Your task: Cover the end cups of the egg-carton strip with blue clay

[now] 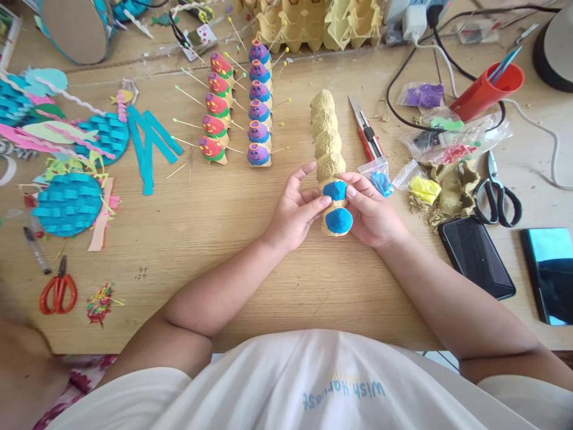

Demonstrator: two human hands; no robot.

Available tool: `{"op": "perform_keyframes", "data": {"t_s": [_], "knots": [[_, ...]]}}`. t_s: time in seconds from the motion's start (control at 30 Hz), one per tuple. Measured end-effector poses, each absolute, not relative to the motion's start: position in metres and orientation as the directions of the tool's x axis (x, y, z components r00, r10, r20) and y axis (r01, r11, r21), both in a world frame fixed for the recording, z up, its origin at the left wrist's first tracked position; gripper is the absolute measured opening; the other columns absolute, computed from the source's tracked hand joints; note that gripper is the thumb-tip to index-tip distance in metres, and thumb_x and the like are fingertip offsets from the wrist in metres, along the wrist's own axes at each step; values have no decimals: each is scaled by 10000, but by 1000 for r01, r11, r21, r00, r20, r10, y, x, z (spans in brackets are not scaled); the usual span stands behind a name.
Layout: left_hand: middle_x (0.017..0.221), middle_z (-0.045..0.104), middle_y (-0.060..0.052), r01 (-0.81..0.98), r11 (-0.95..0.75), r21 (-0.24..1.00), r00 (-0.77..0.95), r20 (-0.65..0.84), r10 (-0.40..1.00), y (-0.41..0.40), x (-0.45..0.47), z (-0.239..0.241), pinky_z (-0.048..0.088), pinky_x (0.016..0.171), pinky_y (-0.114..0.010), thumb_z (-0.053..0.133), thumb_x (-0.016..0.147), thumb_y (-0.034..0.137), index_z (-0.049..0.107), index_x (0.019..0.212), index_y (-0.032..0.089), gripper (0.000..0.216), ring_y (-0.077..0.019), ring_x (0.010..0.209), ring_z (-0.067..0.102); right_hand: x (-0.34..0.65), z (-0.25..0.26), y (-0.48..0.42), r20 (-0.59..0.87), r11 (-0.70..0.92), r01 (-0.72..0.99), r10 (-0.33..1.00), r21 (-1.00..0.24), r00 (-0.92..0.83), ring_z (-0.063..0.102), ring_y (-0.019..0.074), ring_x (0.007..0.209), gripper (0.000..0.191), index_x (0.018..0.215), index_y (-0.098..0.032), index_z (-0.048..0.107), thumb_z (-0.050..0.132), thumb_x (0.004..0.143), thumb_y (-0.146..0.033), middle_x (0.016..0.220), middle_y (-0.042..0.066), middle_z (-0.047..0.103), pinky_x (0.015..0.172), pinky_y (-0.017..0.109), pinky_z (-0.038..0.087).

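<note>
The left hand (293, 206) and right hand (375, 215) both pinch one egg-carton strip (328, 143) in the middle, over the table (237, 286). Two bumps wear blue clay (339, 221); about four look bare. Two strips further left look all done: a red-and-green strip (217, 106) with five bumps and a purple-and-blue strip (258, 111) with six. There are one box knife (369, 136) and two pairs of scissors, red-handled scissors (61, 278) and black-handled scissors (493, 179).

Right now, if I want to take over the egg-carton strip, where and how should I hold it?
Probably pinch the egg-carton strip by its bare tan bumps at the far end, from left and right: it is a long, narrow row, and the left hand, right hand and blue caps occupy the near end.
</note>
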State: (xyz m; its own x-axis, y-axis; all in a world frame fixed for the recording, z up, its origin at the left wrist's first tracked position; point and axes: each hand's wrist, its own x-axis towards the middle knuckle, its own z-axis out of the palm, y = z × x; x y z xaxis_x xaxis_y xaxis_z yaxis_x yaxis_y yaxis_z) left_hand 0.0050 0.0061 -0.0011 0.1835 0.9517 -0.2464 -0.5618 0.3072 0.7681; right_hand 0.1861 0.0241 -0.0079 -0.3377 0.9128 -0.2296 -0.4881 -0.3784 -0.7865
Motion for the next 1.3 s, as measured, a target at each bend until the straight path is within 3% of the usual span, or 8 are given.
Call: {"op": "perform_keyframes", "data": {"t_s": [0.17,0.43,0.63,0.97,1.07,1.2,1.3], "knots": [[882,824,80,-583,338,739,200,-273,941,7,5,-1,651,829,-256,1070,789,412,545,1619,376,983,-144,857,847,188,-9,26,-225,-359,-459,920,-812,-321,805,201,1003,398,1119,-334,744,997,873,-517,1118,-24,848,905,373,724],[833,810,86,-560,308,769,168,-259,951,5,6,-1,647,837,-267,1088,761,373,570,1599,362,985,-139,800,818,186,-8,23,-231,-378,-484,913,-789,-336,786,174,942,437,1118,-336,757,1040,828,-501,1094,-37,843,848,329,695],[942,840,50,-538,300,788,150,-261,954,6,6,-4,662,920,-316,1104,731,370,529,1661,388,1094,-189,939,856,186,-10,24,-228,-360,-463,920,-810,-317,790,188,967,446,1144,-338,736,1012,850,-530,1123,-29,838,862,350,694],[877,829,70,-541,270,797,146,-226,963,5,7,-1,638,874,-302,1090,751,387,639,1460,354,841,-158,836,813,186,-8,24,-221,-359,-482,921,-799,-320,776,174,913,462,1121,-335,748,1046,817,-516,1087,-39,834,818,330,687],[926,848,61,-567,313,762,193,-246,950,6,5,0,631,868,-288,1087,746,393,622,1485,351,875,-161,881,826,185,-8,22,-218,-353,-474,924,-807,-315,771,176,915,449,1132,-347,747,1040,830,-501,1082,-40,827,808,327,686],[1003,861,48,-586,356,728,210,-288,934,8,2,-1,636,969,-315,1066,779,409,561,1598,362,962,-188,1031,852,184,-7,19,-168,-283,-422,942,-861,-289,760,204,962,437,1138,-356,745,1032,844,-505,1000,-28,779,899,368,689],[1003,858,52,-586,367,722,209,-302,930,8,0,-3,628,935,-309,1065,779,387,555,1614,374,978,-186,1006,846,182,-6,18,-115,-219,-389,955,-895,-273,723,193,922,436,1109,-347,763,1055,826,-504,941,-26,729,913,352,667]]}}
